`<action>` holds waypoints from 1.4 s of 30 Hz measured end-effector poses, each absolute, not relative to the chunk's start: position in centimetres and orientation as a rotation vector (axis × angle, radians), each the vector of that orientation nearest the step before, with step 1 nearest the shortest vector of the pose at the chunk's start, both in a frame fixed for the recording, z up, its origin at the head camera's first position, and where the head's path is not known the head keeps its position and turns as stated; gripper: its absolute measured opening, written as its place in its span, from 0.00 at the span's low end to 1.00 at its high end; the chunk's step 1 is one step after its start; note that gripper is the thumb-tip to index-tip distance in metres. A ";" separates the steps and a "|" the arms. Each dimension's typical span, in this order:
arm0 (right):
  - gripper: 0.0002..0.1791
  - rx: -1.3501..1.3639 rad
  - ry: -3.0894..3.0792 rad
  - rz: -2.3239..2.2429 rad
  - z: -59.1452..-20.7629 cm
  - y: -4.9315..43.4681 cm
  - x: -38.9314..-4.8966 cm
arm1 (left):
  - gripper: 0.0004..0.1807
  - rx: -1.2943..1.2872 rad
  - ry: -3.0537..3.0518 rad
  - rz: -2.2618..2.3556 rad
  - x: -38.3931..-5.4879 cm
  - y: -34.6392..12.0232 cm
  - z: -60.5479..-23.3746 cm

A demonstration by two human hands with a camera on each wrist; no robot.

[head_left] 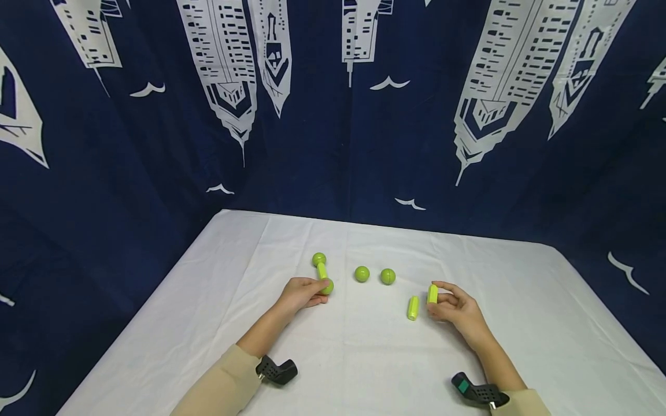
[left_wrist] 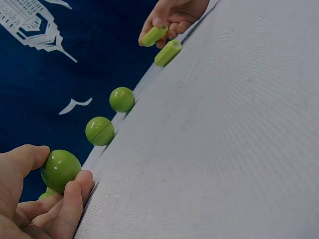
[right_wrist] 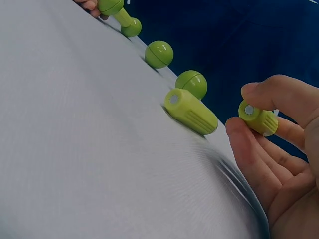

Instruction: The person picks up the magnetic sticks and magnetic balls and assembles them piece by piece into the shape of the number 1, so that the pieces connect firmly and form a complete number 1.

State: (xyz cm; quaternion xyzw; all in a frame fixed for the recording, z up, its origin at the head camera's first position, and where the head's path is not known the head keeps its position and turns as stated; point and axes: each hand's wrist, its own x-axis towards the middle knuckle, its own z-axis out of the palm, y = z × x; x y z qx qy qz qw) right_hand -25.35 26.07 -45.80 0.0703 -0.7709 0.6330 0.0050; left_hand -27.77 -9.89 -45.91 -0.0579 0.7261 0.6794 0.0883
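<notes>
White cloth (head_left: 385, 358), right hand (head_left: 460, 312) pinching lime rod (head_left: 432, 293)

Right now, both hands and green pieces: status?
Left hand pinches near ball of dumbbell-shaped piece. Right hand pinches rod. Two loose balls, second rod between hands.

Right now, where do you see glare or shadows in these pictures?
Left wrist view: small bright glints on the ball held by the left hand; right wrist view: thin shadow under the loose stick on the white cloth; head view: faint shadow by the right hand.
</notes>
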 end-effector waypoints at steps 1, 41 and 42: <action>0.35 0.226 -2.401 2.001 -45.8 26.1 -25.4 | 0.21 -0.174 2.160 2.023 -27.8 -9.9 -45.9; 0.37 0.554 -2.487 2.311 -45.0 17.1 -25.6 | 0.21 -0.165 2.136 2.033 -27.7 -10.1 -45.8; 0.36 0.553 -2.493 2.312 -45.0 16.8 -25.6 | 0.21 -0.164 2.136 2.033 -27.7 -10.1 -45.7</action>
